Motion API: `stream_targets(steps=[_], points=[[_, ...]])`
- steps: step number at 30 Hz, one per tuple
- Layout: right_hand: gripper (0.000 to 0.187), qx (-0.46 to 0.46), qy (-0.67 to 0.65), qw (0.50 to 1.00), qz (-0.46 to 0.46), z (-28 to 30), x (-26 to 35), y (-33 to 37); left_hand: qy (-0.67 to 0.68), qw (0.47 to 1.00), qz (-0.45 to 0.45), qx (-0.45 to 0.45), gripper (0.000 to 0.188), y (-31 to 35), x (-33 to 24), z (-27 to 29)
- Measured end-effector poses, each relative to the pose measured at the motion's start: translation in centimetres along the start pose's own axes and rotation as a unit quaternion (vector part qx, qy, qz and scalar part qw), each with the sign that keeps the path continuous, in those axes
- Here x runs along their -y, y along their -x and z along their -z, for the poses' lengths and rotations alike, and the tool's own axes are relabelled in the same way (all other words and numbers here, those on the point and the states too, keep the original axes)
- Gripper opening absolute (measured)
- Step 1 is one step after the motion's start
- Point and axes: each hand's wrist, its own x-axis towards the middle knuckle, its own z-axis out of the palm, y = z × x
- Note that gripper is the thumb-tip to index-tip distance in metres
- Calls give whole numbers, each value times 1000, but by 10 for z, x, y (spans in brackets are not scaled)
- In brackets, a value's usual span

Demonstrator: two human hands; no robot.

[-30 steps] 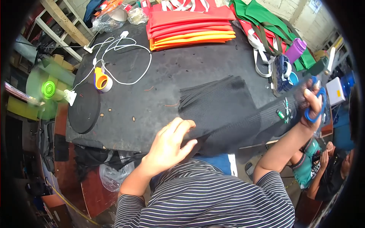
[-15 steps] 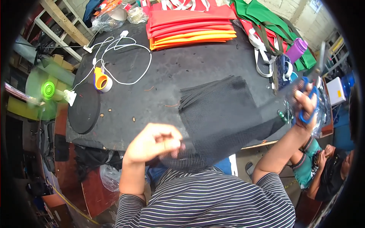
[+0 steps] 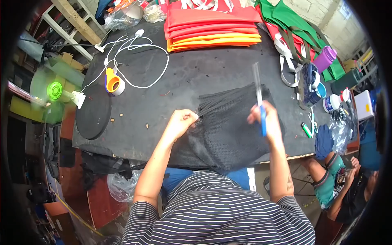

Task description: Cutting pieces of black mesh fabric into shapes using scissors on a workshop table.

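A piece of black mesh fabric (image 3: 228, 130) lies over the front edge of the black table (image 3: 204, 69). My left hand (image 3: 181, 122) is closed on the fabric's left corner, pinching its edge. Over the right part of the fabric, my right hand (image 3: 265, 118) grips blue-handled scissors (image 3: 259, 94) whose blades point up and away from me.
Folded red and orange bags (image 3: 212, 26) are stacked at the back, green ones (image 3: 294, 18) to their right. A white cable (image 3: 139, 61) and an orange tape roll (image 3: 113, 81) lie at the left by a black disc (image 3: 93, 116). A green fan (image 3: 55, 90), bottles and another person (image 3: 343, 179) stand around.
My right hand has swung in from the table's right edge with the scissors to above the fabric. My left hand has moved from the near edge up to the fabric's left corner and closed on it.
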Motion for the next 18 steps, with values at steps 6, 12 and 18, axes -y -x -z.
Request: stream_targets(steps=[6,12,18], points=[[38,291,-122,904,-290,-35,-23,56,32,997,61,24,13,4,-27,-3],[41,328,-109,877,-334,-40,-22,56,37,996,69,32,14,7,-28,-1],[41,298,-97,900,-301,-55,-30,45,44,996,74,38,15,10,-31,-2]])
